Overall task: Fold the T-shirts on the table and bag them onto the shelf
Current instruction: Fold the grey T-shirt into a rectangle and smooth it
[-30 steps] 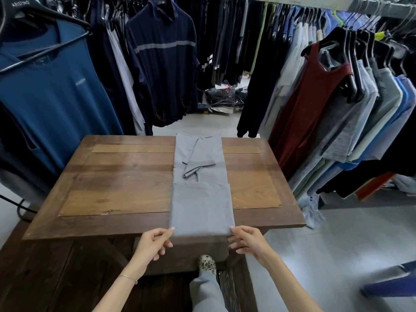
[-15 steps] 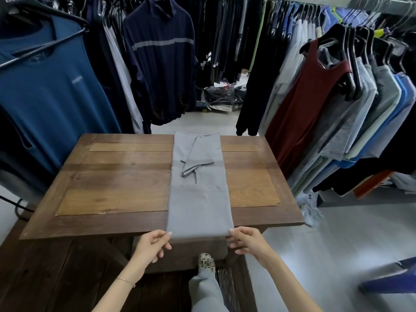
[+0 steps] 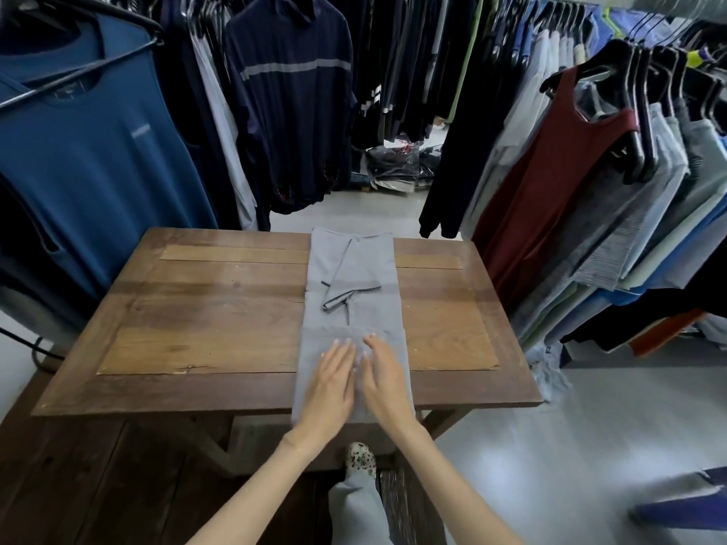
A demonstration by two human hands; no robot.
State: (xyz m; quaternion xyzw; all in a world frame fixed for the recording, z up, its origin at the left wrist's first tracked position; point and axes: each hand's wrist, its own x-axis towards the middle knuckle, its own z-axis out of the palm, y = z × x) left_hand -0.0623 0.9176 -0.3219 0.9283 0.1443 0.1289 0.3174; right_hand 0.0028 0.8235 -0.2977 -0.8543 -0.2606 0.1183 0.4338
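Note:
A grey T-shirt (image 3: 354,277) lies folded into a long narrow strip down the middle of the wooden table (image 3: 204,332), its sleeves turned in on top and its bottom part doubled over at the near end. My left hand (image 3: 332,381) and my right hand (image 3: 383,377) lie flat side by side on that near fold, fingers straight and pointing away from me, pressing on the cloth.
Racks of hanging clothes ring the table: a blue T-shirt (image 3: 90,159) at left, a navy striped top (image 3: 291,112) behind, a maroon tank top (image 3: 550,182) at right. Bagged garments (image 3: 397,163) lie on the floor beyond. My shoe (image 3: 360,458) shows under the table's near edge.
Both hands have left the shirt's near corners at the table edge and moved forward and inward, onto the middle of the near fold, where they now lie flat.

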